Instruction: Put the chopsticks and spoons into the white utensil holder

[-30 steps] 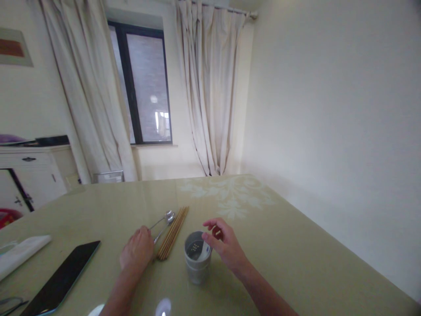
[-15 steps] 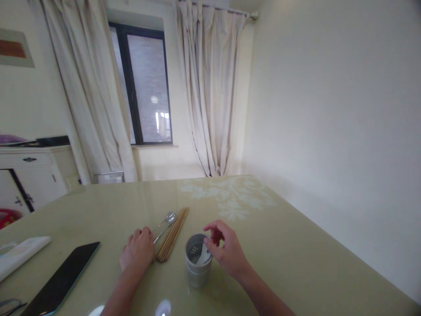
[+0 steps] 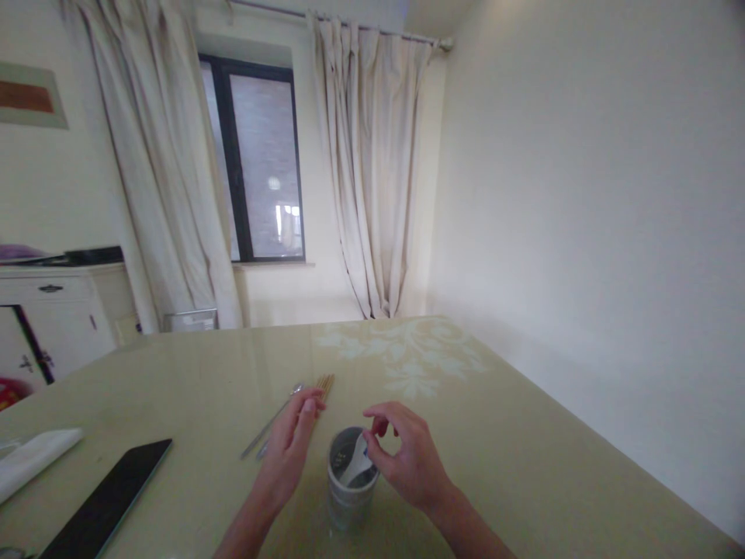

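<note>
A grey cylindrical utensil holder (image 3: 351, 505), with small holes in its bottom, stands upright on the table. Inside it leans a white soup spoon (image 3: 357, 464), its upper end at the rim. My right hand (image 3: 412, 454) is at that end, thumb against the spoon and fingers curled. To the left, my left hand (image 3: 291, 435) lies over a bundle of wooden chopsticks (image 3: 326, 382), fingers stretched out and hiding most of it. Beside that hand lie metal spoons (image 3: 265, 431), partly covered by it.
A black tablet-like device (image 3: 110, 497) lies at the table's left, with a white flat object (image 3: 38, 462) beyond it. The glossy table (image 3: 524, 466) meets the wall on the right. A white cabinet (image 3: 70, 310) and curtains (image 3: 378, 171) stand behind.
My left hand has moved right and forward from the metal spoons' handles onto the chopsticks. My right hand stays at the holder's rim, and more of the white spoon shows. The view has tilted slightly up.
</note>
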Tool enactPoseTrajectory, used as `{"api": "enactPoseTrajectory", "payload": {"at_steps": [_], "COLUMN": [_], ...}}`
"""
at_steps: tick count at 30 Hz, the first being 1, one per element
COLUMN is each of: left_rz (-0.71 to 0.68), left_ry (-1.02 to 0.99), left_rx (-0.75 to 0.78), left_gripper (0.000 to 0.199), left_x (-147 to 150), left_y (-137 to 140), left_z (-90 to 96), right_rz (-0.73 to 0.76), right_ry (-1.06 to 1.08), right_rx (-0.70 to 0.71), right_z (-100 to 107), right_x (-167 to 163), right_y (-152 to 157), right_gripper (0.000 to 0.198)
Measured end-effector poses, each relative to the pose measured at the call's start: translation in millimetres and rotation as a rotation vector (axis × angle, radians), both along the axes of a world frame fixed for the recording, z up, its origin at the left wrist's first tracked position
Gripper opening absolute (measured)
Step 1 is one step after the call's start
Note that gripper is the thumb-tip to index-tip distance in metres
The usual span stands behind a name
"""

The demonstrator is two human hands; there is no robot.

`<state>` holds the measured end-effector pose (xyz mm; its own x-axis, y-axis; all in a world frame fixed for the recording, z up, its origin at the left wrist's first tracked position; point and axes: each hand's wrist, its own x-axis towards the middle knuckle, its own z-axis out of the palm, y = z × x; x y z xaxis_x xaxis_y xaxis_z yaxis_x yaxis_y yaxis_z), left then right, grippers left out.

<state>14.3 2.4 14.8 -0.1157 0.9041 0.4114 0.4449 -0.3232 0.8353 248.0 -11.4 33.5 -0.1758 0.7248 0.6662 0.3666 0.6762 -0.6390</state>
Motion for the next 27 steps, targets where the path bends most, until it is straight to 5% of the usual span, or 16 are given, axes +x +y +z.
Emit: {"api": "enactPoseTrajectory", "payload": {"at_steps": [5, 12, 16, 22, 27], "left_rz": [-0.28, -0.225, -0.242, -0.218, -0.024], "left_ry": [-0.171, -0.163, -0.121, -0.169, -0.192], "left_rx": [-0.173, -0.178, -0.112, -0.015, 0.018], "left_gripper": [0.072, 0.065, 0.063, 0.056, 0.057], "left_x": [44.1, 46.8, 49.5, 46.9, 35.1], "left_y": [-23.4, -23.6, -26.6, -20.5, -11.8], "left_z": [-4.9, -10.3, 2.2, 3.9, 0.5], "right_rz": [-0.008, -0.101, -0.191, -0.067, 0.084], "right_ry": [-0.095, 0.235, 0.491, 0.609, 0.644], "right_rx": [0.121, 0.123, -0.054, -0.26, -0.319], "right_z": [-1.3, 1.7, -2.0, -6.2, -6.1], "right_x": [4.1, 10.5, 8.5, -5.2, -12.8], "right_y": [-0.9, 0.2, 7.0, 5.2, -1.4], "right_gripper": [0.022, 0.014, 0.022, 0.038, 0.043]}}
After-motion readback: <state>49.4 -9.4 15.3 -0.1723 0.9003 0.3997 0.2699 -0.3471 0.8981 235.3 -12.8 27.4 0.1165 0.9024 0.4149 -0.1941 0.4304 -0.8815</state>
